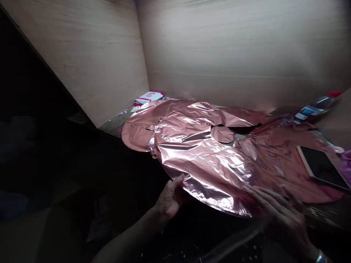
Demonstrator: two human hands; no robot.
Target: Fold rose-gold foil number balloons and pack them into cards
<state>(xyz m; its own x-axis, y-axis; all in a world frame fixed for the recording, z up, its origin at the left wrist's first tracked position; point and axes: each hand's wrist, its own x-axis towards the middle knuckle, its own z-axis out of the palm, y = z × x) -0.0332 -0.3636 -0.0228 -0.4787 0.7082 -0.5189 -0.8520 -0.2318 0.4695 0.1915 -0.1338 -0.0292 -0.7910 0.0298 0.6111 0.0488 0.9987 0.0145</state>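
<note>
Foil balloon (208, 153), rose-gold and deflated, is lying flat on the table (326, 213) while the left hand (171, 197) is pinching its near edge and the right hand (276, 210) is resting fingers-spread on top.

Dim overall; light from above hits the back wall (233, 54) w/ a pale wash. Strong glare on the foil (203, 153). Left side near black. Right hand (282, 215) motion-blurred; edges bend, wide-angle distortion.
</note>
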